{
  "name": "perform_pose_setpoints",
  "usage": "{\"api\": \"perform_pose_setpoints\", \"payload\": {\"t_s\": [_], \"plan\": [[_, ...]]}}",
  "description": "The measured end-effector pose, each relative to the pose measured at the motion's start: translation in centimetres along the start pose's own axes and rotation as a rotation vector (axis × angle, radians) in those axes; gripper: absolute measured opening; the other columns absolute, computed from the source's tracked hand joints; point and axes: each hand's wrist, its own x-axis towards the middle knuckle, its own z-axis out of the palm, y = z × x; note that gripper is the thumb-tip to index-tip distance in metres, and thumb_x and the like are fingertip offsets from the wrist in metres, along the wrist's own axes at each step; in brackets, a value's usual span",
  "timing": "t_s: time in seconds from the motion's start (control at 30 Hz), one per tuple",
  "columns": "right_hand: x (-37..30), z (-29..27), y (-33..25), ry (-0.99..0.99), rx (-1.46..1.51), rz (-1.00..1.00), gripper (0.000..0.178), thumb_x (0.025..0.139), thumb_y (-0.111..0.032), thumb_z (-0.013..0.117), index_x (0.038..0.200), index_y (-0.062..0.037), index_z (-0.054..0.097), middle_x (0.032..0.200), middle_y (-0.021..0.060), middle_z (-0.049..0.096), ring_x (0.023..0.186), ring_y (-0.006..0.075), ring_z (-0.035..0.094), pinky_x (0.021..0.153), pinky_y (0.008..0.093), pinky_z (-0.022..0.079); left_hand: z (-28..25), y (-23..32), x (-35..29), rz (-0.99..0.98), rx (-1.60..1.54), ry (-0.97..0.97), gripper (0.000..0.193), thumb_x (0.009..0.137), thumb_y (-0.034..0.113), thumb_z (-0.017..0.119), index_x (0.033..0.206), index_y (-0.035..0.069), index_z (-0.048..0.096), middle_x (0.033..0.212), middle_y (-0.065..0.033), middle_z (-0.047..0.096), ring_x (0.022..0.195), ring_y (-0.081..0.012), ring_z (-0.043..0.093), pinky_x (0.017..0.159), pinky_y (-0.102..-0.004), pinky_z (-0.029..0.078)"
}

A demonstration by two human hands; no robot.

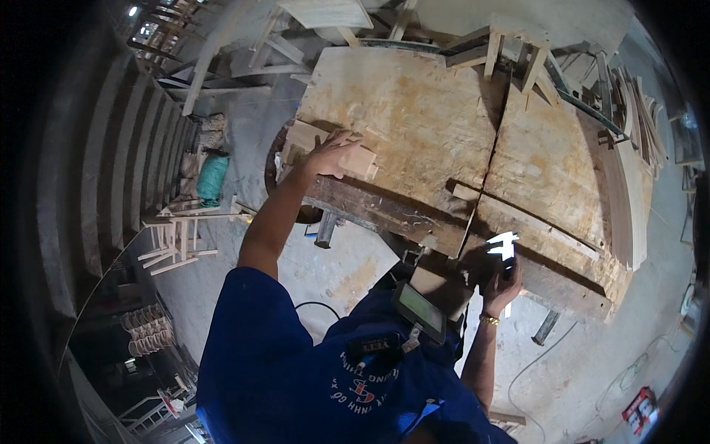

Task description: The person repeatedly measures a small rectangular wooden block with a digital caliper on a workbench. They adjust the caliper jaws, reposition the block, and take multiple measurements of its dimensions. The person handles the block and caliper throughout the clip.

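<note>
At the left end of the wooden workbench point(414, 111), my left hand point(336, 154) lies on a few short pale wood pieces point(360, 161), its fingers stretched out over them. One more flat piece of wood point(302, 135) shows just left of that hand. My right hand point(504, 287) is closed around a caliper point(503, 246) at the bench's near edge. Its jaws point away from me and shine so brightly that detail is lost. Part of its beam shows below my fingers.
A long thin wood strip point(529, 220) lies along the bench's near right side, across a dark seam. Wooden frames stand behind the bench, and curved boards point(625, 200) lean at its right end. A wooden stool frame point(174, 240) and a green sack point(213, 180) are at left.
</note>
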Motion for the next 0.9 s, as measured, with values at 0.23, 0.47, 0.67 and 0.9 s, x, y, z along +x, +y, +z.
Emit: {"api": "perform_pose_setpoints", "payload": {"t_s": [0.23, 0.47, 0.67, 0.9], "plan": [[0.1, -0.2, -0.1, 0.01, 0.239, 0.135, 0.027, 0.085, -0.006, 0.064, 0.111, -0.0001, 0.063, 0.078, 0.0039, 0.059, 0.065, 0.0108, 0.048, 0.06, 0.0283, 0.042, 1.5, -0.9, 3.4, 0.281, -0.127, 0.124, 0.09, 0.064, 0.014, 0.079, 0.142, 0.008, 0.036, 0.137, -0.0139, 0.04, 0.129, -0.0312, 0.038, 0.106, -0.046, 0.034], [0.8, -0.3, -1.6, 0.015, 0.019, -0.004, 0.026, 0.082, -0.01, 0.065, 0.105, -0.001, 0.063, 0.078, 0.0113, 0.06, 0.062, 0.0207, 0.054, 0.06, 0.0331, 0.043, 1.4, 12.5, 13.0, 0.44, -0.353, 0.132, 0.091, 0.063, 0.014, 0.079, 0.14, 0.0, 0.032, 0.135, -0.0214, 0.039, 0.127, -0.0356, 0.039, 0.104, -0.0363, 0.037], [0.1, -0.3, -0.8, 0.013, -0.096, 0.14, 0.032, 0.082, -0.018, 0.068, 0.11, -0.0039, 0.062, 0.09, 0.0119, 0.064, 0.08, 0.027, 0.059, 0.079, 0.0372, 0.036, -0.3, 17.5, 14.4, 0.561, -0.258, 0.07, 0.089, 0.056, 0.007, 0.08, 0.133, -0.006, 0.037, 0.13, -0.0225, 0.043, 0.121, -0.0373, 0.044, 0.103, -0.0388, 0.039], [-0.1, -0.4, -0.4, 0.024, -0.113, 0.074, 0.034, 0.082, -0.017, 0.067, 0.114, -0.0065, 0.061, 0.088, 0.0127, 0.063, 0.078, 0.0275, 0.058, 0.076, 0.0367, 0.037, -0.7, 17.3, 14.0, 0.517, -0.228, 0.032, 0.093, 0.055, 0.009, 0.082, 0.135, -0.004, 0.036, 0.132, -0.0219, 0.043, 0.122, -0.0373, 0.044, 0.103, -0.0398, 0.04]]}}
